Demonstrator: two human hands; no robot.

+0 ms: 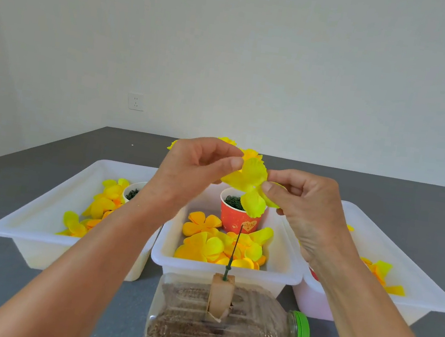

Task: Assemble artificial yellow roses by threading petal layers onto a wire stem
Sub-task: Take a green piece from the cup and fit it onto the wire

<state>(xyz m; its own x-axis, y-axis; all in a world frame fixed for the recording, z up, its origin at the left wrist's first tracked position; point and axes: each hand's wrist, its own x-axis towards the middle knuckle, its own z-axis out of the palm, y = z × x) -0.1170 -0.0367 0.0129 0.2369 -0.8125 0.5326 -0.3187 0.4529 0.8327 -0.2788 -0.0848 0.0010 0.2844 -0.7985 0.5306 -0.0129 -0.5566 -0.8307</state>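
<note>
A yellow petal layer (249,182) is held up in the air above the middle bin. My left hand (196,166) pinches its upper left edge between thumb and fingers. My right hand (301,199) pinches its right side. Below them a thin dark green wire stem (233,251) stands upright, stuck in a tan block (221,296) fixed on a clear plastic bottle (221,328) that lies on its side with a green cap. The stem is bare, apart from the petal layer.
Three white bins stand on the grey table: left bin (35,230), middle bin (285,263), right bin (427,288), each with loose yellow and orange petals. A red paper cup (237,219) of dark green parts stands in the middle bin; a white cup (132,191) in the left.
</note>
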